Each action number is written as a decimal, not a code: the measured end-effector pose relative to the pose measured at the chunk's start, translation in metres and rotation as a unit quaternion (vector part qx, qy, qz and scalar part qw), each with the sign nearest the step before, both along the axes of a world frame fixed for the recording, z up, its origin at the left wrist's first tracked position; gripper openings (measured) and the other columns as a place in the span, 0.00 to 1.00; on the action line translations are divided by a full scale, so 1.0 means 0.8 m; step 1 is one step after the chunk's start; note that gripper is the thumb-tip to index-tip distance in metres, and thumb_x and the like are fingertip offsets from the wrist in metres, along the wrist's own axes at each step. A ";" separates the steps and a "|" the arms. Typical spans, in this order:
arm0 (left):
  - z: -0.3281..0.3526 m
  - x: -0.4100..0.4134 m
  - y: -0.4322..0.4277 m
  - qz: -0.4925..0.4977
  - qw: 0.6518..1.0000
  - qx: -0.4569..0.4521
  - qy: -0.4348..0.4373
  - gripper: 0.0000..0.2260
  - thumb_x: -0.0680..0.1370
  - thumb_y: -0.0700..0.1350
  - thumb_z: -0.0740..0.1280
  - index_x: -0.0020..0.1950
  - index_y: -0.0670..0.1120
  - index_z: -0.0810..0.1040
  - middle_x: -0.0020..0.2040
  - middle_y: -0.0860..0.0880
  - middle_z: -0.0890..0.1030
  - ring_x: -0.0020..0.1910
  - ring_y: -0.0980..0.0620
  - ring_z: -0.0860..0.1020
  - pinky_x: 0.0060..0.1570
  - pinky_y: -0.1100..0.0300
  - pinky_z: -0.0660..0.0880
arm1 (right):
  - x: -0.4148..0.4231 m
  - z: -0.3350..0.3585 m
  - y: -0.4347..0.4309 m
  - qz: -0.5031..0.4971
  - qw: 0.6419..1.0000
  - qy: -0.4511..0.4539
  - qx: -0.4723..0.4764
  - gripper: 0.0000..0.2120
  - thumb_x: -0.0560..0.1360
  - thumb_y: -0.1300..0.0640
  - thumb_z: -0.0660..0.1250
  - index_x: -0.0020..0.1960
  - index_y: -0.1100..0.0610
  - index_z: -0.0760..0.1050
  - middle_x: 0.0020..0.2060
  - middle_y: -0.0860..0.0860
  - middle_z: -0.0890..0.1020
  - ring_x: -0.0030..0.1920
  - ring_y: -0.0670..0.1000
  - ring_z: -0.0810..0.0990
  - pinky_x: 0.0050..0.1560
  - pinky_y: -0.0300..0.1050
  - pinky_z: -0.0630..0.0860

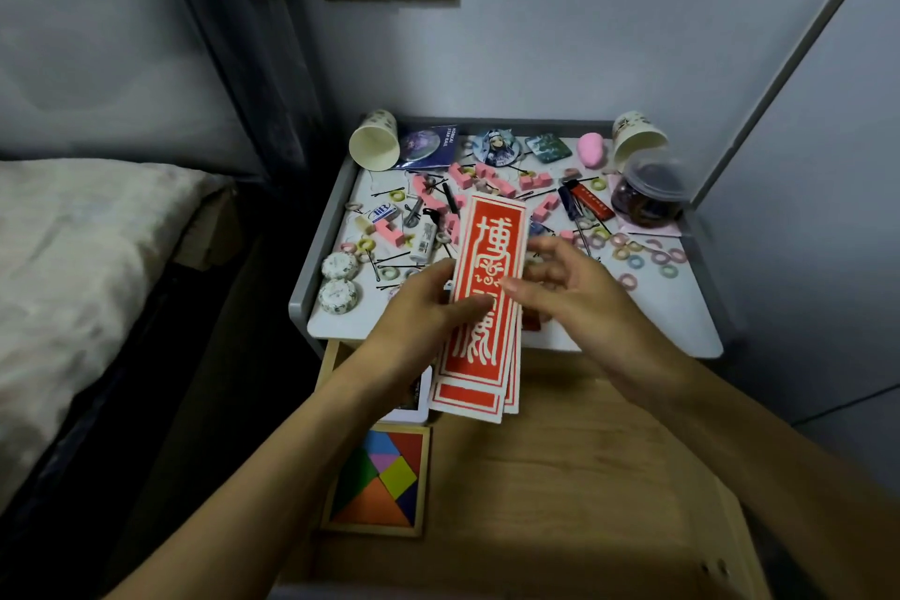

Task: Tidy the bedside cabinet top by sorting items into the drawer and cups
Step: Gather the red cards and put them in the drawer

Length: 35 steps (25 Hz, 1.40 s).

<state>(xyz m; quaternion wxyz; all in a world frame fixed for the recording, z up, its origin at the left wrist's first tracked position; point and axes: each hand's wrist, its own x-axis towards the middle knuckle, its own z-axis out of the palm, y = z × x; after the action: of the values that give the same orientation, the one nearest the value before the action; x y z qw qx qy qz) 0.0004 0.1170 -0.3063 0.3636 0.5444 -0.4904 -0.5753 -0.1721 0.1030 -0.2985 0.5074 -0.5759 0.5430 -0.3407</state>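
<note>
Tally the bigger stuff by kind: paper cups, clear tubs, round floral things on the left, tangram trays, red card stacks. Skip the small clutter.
Paper cups: 2
Clear lidded tub: 1
Round floral pieces: 2
Tangram tray: 1
Red card stack: 1
Total: 7
</note>
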 end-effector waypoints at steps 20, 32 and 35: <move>-0.014 -0.020 0.012 -0.124 0.980 0.152 -0.021 0.06 0.82 0.48 0.62 0.52 0.47 0.76 0.38 0.47 0.78 0.37 0.49 0.80 0.36 0.50 0.81 | 0.014 0.004 0.007 -0.083 0.985 -0.100 -0.110 0.20 0.75 0.44 0.66 0.66 0.38 0.67 0.56 0.41 0.78 0.55 0.40 0.79 0.50 0.40 0.79; -0.018 -0.026 0.009 -0.087 0.988 0.011 -0.129 0.03 0.78 0.50 0.67 0.51 0.53 0.78 0.43 0.52 0.80 0.46 0.50 0.80 0.40 0.55 0.79 | 0.026 -0.002 0.014 -0.129 0.968 -0.151 -0.152 0.24 0.78 0.54 0.67 0.69 0.37 0.63 0.57 0.37 0.77 0.55 0.36 0.78 0.47 0.37 0.80; -0.018 -0.029 0.012 -0.074 0.984 -0.017 -0.159 0.04 0.80 0.50 0.65 0.54 0.53 0.76 0.41 0.50 0.79 0.44 0.47 0.81 0.37 0.54 0.81 | 0.026 -0.005 0.015 -0.134 0.968 -0.145 -0.153 0.21 0.79 0.55 0.66 0.67 0.40 0.66 0.50 0.35 0.80 0.54 0.39 0.80 0.50 0.45 0.82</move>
<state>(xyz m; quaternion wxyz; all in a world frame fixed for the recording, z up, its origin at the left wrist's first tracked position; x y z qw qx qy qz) -0.0229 0.1264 -0.3208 0.2467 0.5853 -0.5904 -0.4979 -0.1512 0.1150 -0.3022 0.4361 -0.5131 0.4770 -0.5648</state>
